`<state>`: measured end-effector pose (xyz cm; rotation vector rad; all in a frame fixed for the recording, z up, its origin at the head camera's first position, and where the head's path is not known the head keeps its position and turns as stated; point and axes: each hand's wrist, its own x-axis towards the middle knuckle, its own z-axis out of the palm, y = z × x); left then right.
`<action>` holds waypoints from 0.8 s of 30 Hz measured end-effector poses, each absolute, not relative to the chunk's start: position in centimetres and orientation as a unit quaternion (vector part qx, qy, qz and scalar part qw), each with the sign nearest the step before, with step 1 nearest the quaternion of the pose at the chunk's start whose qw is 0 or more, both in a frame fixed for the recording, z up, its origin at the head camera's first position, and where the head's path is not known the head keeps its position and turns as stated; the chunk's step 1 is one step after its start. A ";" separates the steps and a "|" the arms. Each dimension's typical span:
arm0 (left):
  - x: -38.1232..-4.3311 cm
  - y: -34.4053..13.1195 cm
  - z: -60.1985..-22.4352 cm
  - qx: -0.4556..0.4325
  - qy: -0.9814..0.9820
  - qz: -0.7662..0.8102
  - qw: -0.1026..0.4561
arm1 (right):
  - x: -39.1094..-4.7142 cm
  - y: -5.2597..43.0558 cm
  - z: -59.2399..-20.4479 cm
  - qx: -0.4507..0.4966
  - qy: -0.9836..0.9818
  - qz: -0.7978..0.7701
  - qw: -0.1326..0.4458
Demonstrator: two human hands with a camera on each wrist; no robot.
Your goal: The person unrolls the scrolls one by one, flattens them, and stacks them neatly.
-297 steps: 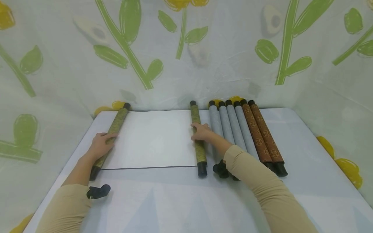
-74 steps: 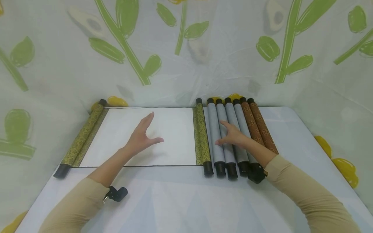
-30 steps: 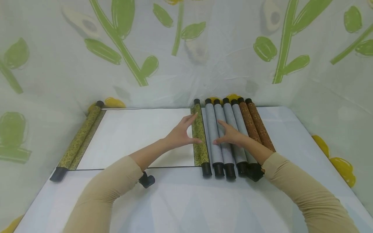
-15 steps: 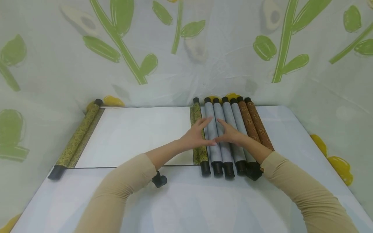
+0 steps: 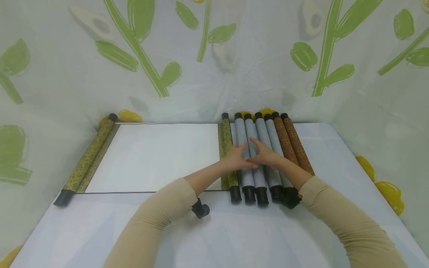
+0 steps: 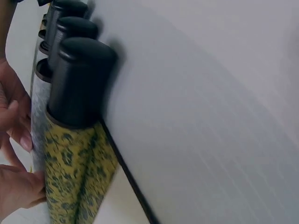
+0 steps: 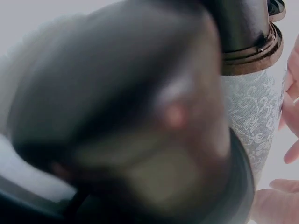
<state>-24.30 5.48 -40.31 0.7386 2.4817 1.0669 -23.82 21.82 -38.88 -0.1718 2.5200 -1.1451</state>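
In the head view, a scroll lies unrolled on the table, its white sheet (image 5: 161,156) between a left yellow-green patterned roller (image 5: 89,158) and a right one (image 5: 228,137). Beside the latter lie several rolled grey scrolls (image 5: 241,130) with black end knobs. Over the nearest grey scrolls, my left hand (image 5: 234,159) reaches across the right roller, thumb and fingers spread. My right hand (image 5: 266,155) hovers or rests on the grey scrolls from the other side, thumb and fingers apart. Their fingertips come close together; whether they touch the scrolls is unclear.
Two brown patterned scrolls (image 5: 298,145) lie right of the grey ones. A white table (image 5: 234,238) carries everything, with a leaf-printed curtain (image 5: 261,67) behind. In the right wrist view, a blurred dark object (image 7: 121,107) blocks much of the picture.
Earlier both hands were on the yellow-green rollers; the left roller has since moved left, widening the exposed sheet. My left hand has travelled right to the grey scrolls, while my right hand stays there.
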 end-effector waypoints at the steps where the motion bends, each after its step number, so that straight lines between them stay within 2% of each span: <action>1: -24.3 5.7 -40.3 0.255 0.877 0.368 0.175 | -23.8 21.8 -38.9 -0.059 0.892 -0.409 0.185; 7: -24.3 6.9 -40.3 0.230 0.870 0.384 0.208 | -24.1 21.8 -38.9 -0.046 0.879 -0.433 0.194; 14: -23.8 8.6 -40.2 0.193 0.886 0.377 0.189 | -24.4 21.7 -38.6 -0.014 0.885 -0.420 0.201; 24: -23.7 8.1 -38.9 0.168 0.873 0.417 0.189 | -24.1 21.6 -38.3 0.047 0.859 -0.487 0.153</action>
